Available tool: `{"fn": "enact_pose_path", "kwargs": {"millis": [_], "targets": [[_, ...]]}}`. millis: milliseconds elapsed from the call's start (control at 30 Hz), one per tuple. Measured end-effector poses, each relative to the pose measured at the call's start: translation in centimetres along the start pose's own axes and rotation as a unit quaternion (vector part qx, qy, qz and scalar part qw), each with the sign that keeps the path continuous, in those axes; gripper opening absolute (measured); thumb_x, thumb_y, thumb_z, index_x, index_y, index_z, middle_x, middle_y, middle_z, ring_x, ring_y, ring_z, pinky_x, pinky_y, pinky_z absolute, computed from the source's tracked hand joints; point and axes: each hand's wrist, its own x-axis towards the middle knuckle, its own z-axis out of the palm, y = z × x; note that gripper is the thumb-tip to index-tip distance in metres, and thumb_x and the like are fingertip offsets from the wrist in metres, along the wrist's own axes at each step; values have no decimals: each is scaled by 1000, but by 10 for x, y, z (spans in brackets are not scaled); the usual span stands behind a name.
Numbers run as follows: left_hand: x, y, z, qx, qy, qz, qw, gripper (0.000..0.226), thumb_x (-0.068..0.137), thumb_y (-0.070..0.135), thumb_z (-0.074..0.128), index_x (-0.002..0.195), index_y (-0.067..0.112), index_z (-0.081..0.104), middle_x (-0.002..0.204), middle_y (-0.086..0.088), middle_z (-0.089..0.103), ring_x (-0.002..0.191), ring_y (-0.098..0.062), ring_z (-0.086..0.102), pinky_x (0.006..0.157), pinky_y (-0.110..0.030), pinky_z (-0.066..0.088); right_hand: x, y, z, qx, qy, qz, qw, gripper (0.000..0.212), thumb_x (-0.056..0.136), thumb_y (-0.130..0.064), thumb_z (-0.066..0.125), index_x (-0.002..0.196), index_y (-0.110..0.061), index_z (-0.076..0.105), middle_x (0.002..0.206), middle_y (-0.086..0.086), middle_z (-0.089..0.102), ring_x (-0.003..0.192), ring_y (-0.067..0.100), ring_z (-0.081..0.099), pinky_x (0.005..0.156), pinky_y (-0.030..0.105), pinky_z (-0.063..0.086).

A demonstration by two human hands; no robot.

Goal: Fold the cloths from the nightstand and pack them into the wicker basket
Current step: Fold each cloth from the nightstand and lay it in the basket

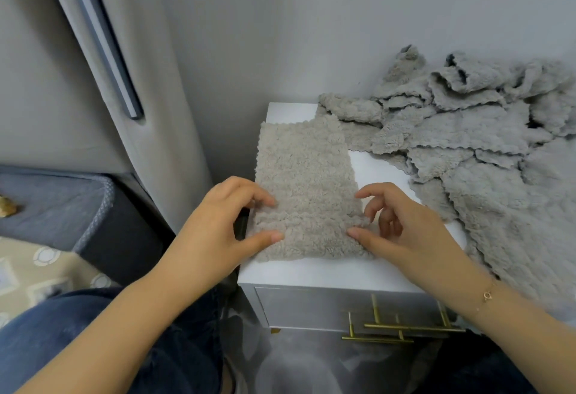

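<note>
While cloths [467, 150] heap, nightstand [327, 275] drawer [311, 306] closed.

Pile of cloths [486, 157]: runs off the right edge beyond our right hand [402, 225]; we cannot count them.
Nightstand [327, 272]: its right side lies under that pile.
Wicker basket: we cannot see it.

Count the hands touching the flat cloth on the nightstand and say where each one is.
2. The left hand rests its fingertips on the flat cloth at its near-left edge; the right hand touches its near-right edge, thumb on the fabric.
</note>
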Motion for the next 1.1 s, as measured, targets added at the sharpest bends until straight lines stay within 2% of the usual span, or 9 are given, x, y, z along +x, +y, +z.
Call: {"fn": "enact_pose_path", "kwargs": {"millis": [100,200,300,433,533,600,700,900,1100], "targets": [[3,-2,-5,61,-9,84,995,31,83,44,66,112,34,64,120,19,51,112,-6,49,99,-15,35,1,-1,-3,-73,2,-103,992,29,88,-38,65,116,-32,59,102,-18,53,81,8,55,72,19,46],[4,-4,-3,111,-24,138,984,25,92,41,57,110,30,70,120,17,56,106,-4,50,93,-28,45,1,1,-2,-152,-11,-190,970,30,95,-35,50,111,-20,70,109,-8,59,90,10,57,76,29,50],[2,-7,-3,123,-42,129,983,35,94,45,48,117,30,70,116,19,61,104,0,53,89,-32,49,-2,3,-2,-174,-35,-199,964,39,99,-37,43,116,-16,70,112,-4,61,97,16,58,79,36,51],[-3,-9,-5,109,-74,97,987,51,93,63,41,127,32,62,124,26,54,114,3,49,98,-30,45,-6,3,-4,-207,-82,-179,958,58,96,-60,38,129,-19,62,122,-8,55,107,12,53,89,34,48],[-11,-8,-2,129,-97,102,982,72,81,79,46,136,33,54,130,24,48,119,3,43,102,-27,38,-12,2,-2,-229,-79,-186,952,72,88,-71,43,132,-17,59,125,-7,52,110,9,49,94,28,41],[-17,-7,1,141,-103,116,978,79,76,80,52,137,30,53,130,21,48,119,2,42,100,-22,36,-19,2,0,-242,-77,-208,945,76,83,-73,50,131,-14,59,125,-4,54,109,12,52,93,27,42],[-24,-5,4,145,-99,143,974,71,79,71,56,135,26,54,128,15,51,116,-1,45,98,-20,37,-29,5,2,-266,-69,-242,931,73,83,-68,57,130,-13,59,123,-1,56,107,17,56,91,29,44],[-41,2,10,135,-48,189,971,34,87,37,56,120,27,60,116,13,57,103,-5,53,89,-25,41,-41,10,10,-214,-1,-273,938,40,85,-38,65,116,-12,66,110,-1,61,95,18,58,79,31,48],[-42,6,5,25,-28,96,995,19,85,45,60,98,33,68,100,22,59,94,-6,56,83,-25,44,-38,7,8,-97,-1,-201,975,32,83,-39,66,104,-17,71,102,-10,59,94,11,54,82,26,43]]}}
